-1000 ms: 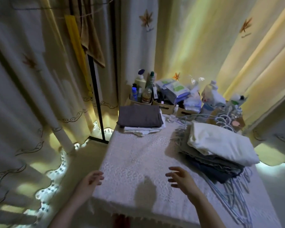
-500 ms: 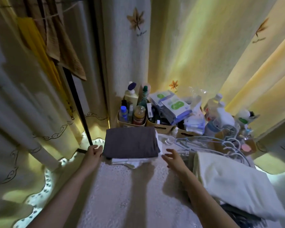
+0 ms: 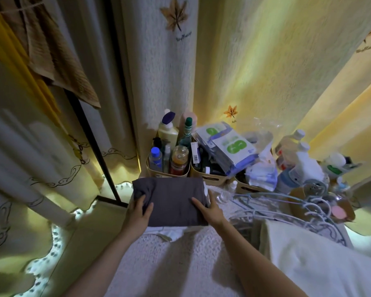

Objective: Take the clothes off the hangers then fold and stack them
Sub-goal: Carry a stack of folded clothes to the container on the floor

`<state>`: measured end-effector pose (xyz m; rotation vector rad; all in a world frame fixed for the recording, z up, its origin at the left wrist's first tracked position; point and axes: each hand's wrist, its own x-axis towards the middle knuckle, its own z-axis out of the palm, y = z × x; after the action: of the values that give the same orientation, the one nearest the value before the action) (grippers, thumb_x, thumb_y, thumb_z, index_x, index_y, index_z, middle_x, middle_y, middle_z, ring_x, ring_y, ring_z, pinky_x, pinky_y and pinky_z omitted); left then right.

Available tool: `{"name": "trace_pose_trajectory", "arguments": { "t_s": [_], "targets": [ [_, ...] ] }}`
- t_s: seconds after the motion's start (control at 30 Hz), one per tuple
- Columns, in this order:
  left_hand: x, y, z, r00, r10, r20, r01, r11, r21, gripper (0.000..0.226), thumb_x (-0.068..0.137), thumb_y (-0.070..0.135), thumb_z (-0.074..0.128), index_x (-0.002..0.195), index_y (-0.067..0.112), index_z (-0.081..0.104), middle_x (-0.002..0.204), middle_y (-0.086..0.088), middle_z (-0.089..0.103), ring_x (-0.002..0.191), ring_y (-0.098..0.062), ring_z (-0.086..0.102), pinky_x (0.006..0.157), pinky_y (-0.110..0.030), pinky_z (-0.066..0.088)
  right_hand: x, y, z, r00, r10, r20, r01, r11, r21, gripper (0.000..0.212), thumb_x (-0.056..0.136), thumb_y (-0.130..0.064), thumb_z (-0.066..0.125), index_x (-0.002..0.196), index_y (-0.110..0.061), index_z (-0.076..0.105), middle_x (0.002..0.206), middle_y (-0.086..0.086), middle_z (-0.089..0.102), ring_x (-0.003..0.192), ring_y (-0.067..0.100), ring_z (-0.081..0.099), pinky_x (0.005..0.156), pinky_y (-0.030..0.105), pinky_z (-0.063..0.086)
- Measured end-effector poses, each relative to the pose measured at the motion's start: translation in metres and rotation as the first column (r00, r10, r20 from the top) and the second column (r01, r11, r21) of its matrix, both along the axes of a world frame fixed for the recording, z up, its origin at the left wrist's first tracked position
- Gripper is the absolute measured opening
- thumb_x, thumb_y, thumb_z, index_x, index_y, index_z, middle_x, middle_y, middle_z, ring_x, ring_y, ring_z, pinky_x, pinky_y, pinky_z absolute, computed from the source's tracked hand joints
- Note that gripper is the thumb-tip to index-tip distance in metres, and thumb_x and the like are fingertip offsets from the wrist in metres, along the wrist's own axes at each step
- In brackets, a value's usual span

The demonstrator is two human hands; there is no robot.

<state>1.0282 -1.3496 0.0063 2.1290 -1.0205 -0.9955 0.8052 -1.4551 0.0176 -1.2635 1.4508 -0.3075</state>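
A folded dark grey garment (image 3: pixel 171 200) lies at the far end of the table (image 3: pixel 180 266), on top of a white folded piece (image 3: pixel 169 232). My left hand (image 3: pixel 137 213) grips its left edge, thumb on top. My right hand (image 3: pixel 210 209) holds its right edge, thumb laid on the cloth and fingers along the side. A cream folded garment (image 3: pixel 308 258) tops a pile at the near right. A heap of empty pale wire hangers (image 3: pixel 276 202) lies behind that pile. A brown cloth (image 3: pixel 58 61) and a yellow one (image 3: pixel 9 50) hang at the upper left.
Beige baskets (image 3: pixel 169 174) crammed with bottles, packets and tissue packs stand right behind the grey garment. More bottles (image 3: pixel 302 163) crowd the back right. A black rack pole (image 3: pixel 90 142) runs down on the left. Curtains surround the table.
My view moved forward toward the far end of the table. Both hands travelled from the near edge to the grey garment and now hold its two sides.
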Motion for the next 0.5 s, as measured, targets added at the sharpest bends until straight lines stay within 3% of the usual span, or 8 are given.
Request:
{"name": "trace_pose_trajectory", "arguments": {
  "t_s": [0.13, 0.27, 0.33, 0.4, 0.43, 0.5],
  "targets": [
    [0.009, 0.006, -0.004, 0.999, 0.018, -0.045, -0.023, 0.993, -0.115, 0.044, 0.097, 0.015, 0.05, 0.14, 0.018, 0.04, 0.145, -0.012, 0.031, 0.131, -0.032, 0.037, 0.104, -0.041, 0.039, -0.003, 0.005, -0.008, 0.991, 0.019, 0.129, -0.021, 1.0, 0.015, 0.102, 0.066, -0.061, 0.074, 0.148, -0.036, 0.019, 0.143, 0.002, 0.045, 0.127, 0.028, 0.048, 0.107, 0.049, 0.04],
    [0.003, 0.005, -0.008, 0.938, 0.312, -0.153, -0.331, 0.937, -0.113, 0.062, 0.081, -0.002, 0.069, 0.133, -0.004, 0.036, 0.125, -0.016, 0.041, 0.118, -0.034, 0.047, 0.091, -0.035, 0.041, -0.006, 0.004, -0.012, 0.99, 0.063, 0.128, -0.069, 0.997, 0.044, 0.109, 0.062, -0.059, 0.078, 0.148, -0.032, 0.018, 0.143, 0.0, 0.043, 0.126, 0.024, 0.049, 0.106, 0.047, 0.043],
    [0.0, 0.004, -0.01, 0.897, 0.397, -0.192, -0.418, 0.905, -0.083, 0.055, 0.077, 0.0, 0.074, 0.123, -0.01, 0.047, 0.114, -0.016, 0.054, 0.109, -0.035, 0.055, 0.076, -0.028, 0.045, -0.007, 0.001, -0.011, 0.984, 0.079, 0.157, -0.09, 0.994, 0.065, 0.112, 0.057, -0.057, 0.082, 0.147, -0.029, 0.022, 0.138, -0.001, 0.048, 0.12, 0.019, 0.053, 0.102, 0.044, 0.047],
    [0.002, 0.005, -0.009, 0.886, 0.375, -0.274, -0.38, 0.924, 0.037, 0.048, 0.081, 0.013, 0.074, 0.121, -0.005, 0.054, 0.117, -0.017, 0.061, 0.099, -0.029, 0.059, 0.059, -0.022, 0.048, -0.007, -0.003, -0.01, 0.982, 0.075, 0.173, -0.091, 0.992, 0.088, 0.111, 0.055, -0.054, 0.085, 0.145, -0.028, 0.025, 0.131, -0.002, 0.052, 0.113, 0.016, 0.056, 0.1, 0.041, 0.049],
    [0.004, 0.005, -0.008, 0.882, 0.354, -0.31, -0.338, 0.935, 0.107, 0.048, 0.083, 0.021, 0.073, 0.122, -0.001, 0.057, 0.118, -0.015, 0.063, 0.093, -0.025, 0.059, 0.056, -0.022, 0.047, -0.006, -0.004, -0.011, 0.982, 0.064, 0.175, -0.082, 0.992, 0.099, 0.108, 0.057, -0.051, 0.085, 0.144, -0.027, 0.026, 0.13, -0.002, 0.052, 0.112, 0.016, 0.057, 0.099, 0.041, 0.05],
    [0.01, 0.006, -0.007, 0.877, 0.31, -0.366, -0.261, 0.949, 0.178, 0.049, 0.083, 0.03, 0.071, 0.124, 0.006, 0.058, 0.118, -0.011, 0.064, 0.093, -0.022, 0.058, 0.07, -0.026, 0.047, -0.006, -0.005, -0.013, 0.985, 0.03, 0.169, -0.05, 0.992, 0.115, 0.098, 0.067, -0.043, 0.082, 0.145, -0.026, 0.025, 0.13, 0.001, 0.052, 0.111, 0.018, 0.058, 0.096, 0.039, 0.051]
  ]
}}
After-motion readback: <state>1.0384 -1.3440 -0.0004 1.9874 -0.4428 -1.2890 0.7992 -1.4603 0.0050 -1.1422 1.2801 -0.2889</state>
